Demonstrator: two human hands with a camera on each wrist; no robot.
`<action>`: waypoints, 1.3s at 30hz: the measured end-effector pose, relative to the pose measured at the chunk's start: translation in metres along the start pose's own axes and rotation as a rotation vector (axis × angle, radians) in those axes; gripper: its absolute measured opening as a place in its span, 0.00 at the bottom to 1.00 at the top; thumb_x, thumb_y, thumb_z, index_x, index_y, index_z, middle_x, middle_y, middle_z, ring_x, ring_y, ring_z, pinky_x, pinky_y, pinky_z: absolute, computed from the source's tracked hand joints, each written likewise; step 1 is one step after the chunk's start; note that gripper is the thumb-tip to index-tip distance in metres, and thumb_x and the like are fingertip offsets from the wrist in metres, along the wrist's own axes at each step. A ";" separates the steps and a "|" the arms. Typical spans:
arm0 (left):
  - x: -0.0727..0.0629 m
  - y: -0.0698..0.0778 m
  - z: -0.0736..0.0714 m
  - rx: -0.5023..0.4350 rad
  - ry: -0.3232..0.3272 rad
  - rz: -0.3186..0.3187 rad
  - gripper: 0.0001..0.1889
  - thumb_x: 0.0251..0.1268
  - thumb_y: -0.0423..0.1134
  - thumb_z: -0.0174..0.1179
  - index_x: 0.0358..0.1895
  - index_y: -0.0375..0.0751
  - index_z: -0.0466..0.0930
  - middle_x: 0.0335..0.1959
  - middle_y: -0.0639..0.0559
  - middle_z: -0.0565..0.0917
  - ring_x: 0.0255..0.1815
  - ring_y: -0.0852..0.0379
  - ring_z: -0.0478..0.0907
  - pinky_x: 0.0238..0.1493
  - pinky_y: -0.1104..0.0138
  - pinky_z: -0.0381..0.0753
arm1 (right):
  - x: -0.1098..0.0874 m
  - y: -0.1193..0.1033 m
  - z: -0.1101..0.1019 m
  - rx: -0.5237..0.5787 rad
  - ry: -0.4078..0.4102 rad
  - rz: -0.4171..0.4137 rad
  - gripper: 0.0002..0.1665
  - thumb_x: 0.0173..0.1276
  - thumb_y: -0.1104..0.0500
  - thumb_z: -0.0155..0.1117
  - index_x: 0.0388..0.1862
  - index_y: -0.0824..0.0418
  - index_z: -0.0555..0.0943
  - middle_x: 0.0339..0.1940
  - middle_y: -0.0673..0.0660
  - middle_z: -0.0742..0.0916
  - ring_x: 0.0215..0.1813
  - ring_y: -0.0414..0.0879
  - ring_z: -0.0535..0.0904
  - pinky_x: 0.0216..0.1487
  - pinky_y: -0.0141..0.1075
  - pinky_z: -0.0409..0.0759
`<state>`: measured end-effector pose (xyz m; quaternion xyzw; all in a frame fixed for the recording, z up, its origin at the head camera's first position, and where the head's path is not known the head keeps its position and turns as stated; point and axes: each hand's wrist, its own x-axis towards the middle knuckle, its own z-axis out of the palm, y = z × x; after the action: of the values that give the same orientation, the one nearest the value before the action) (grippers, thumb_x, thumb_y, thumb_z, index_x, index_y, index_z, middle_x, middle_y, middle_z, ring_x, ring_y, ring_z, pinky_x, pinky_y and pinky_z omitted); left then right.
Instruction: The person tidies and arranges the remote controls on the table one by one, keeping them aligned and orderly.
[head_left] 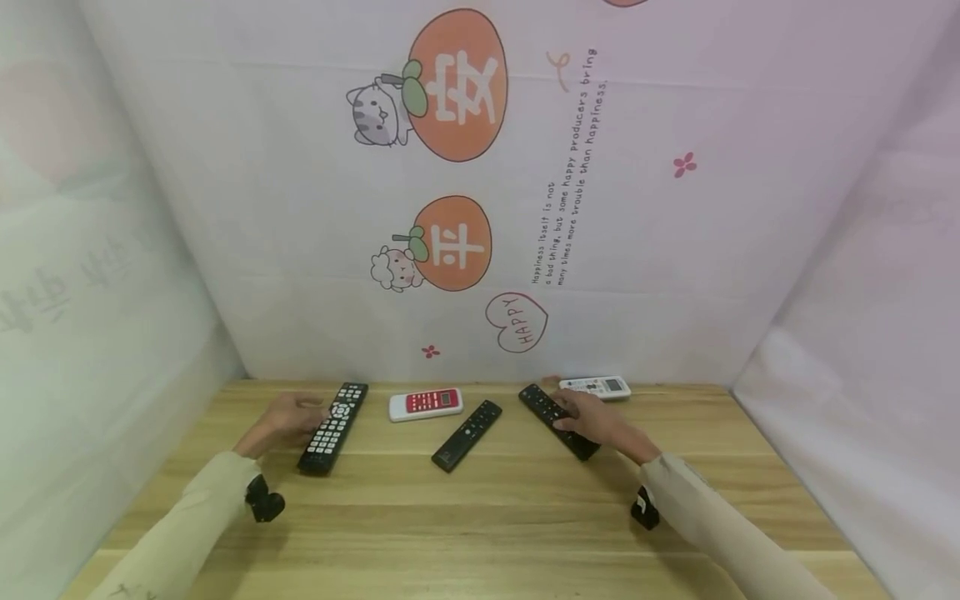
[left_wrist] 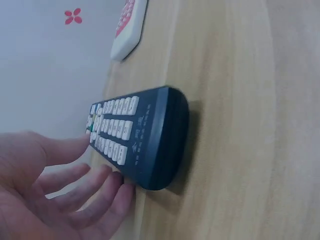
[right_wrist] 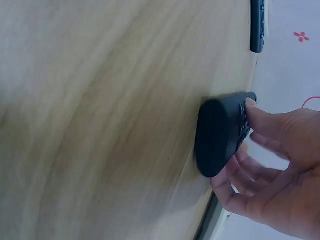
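Observation:
A long black remote control with white buttons (head_left: pixel 333 429) lies slanted on the left of the wooden table. My left hand (head_left: pixel 292 417) grips it from its left side. In the left wrist view the thumb (left_wrist: pixel 65 150) meets the buttoned face, and the other fingers curl at the side edge. Toward the right, my right hand (head_left: pixel 597 418) pinches a black remote control with dark buttons (head_left: pixel 542 403). Its thumb (right_wrist: pixel 265 120) presses on the button face in the right wrist view, while the fingertips sit at the opposite side, partly hidden.
Between the hands lie a white remote with a red face (head_left: pixel 426 403) and a smaller black remote (head_left: pixel 467 435). A white remote with a small screen (head_left: pixel 597 387) lies behind the right hand, against the printed backdrop (head_left: pixel 322 250). White cloth (head_left: pixel 847 333) stands at both sides.

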<state>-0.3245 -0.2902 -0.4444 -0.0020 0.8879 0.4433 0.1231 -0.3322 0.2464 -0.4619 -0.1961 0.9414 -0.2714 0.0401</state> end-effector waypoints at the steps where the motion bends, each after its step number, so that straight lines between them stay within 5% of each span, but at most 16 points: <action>1: 0.000 0.000 -0.001 -0.024 -0.009 -0.016 0.34 0.76 0.36 0.60 0.74 0.15 0.58 0.61 0.20 0.78 0.52 0.39 0.85 0.51 0.53 0.89 | 0.000 -0.001 0.000 0.029 -0.008 0.030 0.30 0.73 0.62 0.69 0.69 0.73 0.73 0.62 0.74 0.84 0.62 0.67 0.82 0.63 0.58 0.81; 9: 0.002 0.005 0.000 0.060 -0.008 -0.033 0.31 0.73 0.35 0.63 0.71 0.18 0.66 0.56 0.26 0.82 0.43 0.51 0.82 0.43 0.61 0.88 | -0.001 -0.011 -0.004 0.128 -0.077 0.195 0.36 0.74 0.61 0.68 0.72 0.78 0.67 0.67 0.80 0.78 0.68 0.70 0.77 0.66 0.58 0.80; 20: 0.006 0.004 0.006 0.046 -0.024 -0.045 0.29 0.73 0.36 0.64 0.69 0.19 0.70 0.46 0.38 0.86 0.39 0.54 0.82 0.41 0.62 0.88 | 0.005 -0.008 -0.018 0.094 -0.113 0.256 0.27 0.75 0.62 0.66 0.61 0.83 0.74 0.58 0.78 0.82 0.58 0.63 0.81 0.62 0.55 0.82; 29: 0.011 0.011 0.007 0.097 -0.023 -0.060 0.29 0.71 0.34 0.63 0.68 0.17 0.70 0.40 0.42 0.85 0.37 0.54 0.79 0.38 0.64 0.85 | -0.001 -0.014 -0.019 0.462 -0.160 0.388 0.31 0.74 0.67 0.65 0.67 0.82 0.65 0.55 0.78 0.81 0.40 0.56 0.88 0.43 0.50 0.91; 39: 0.009 0.012 0.004 0.081 -0.053 -0.086 0.29 0.72 0.34 0.62 0.68 0.16 0.69 0.45 0.37 0.84 0.40 0.52 0.80 0.42 0.61 0.87 | -0.007 -0.026 -0.019 0.648 -0.195 0.426 0.38 0.73 0.68 0.64 0.73 0.81 0.58 0.56 0.80 0.82 0.50 0.65 0.88 0.47 0.51 0.90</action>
<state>-0.3339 -0.2784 -0.4393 -0.0233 0.9006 0.4012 0.1655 -0.3199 0.2387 -0.4323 0.0015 0.8185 -0.5200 0.2443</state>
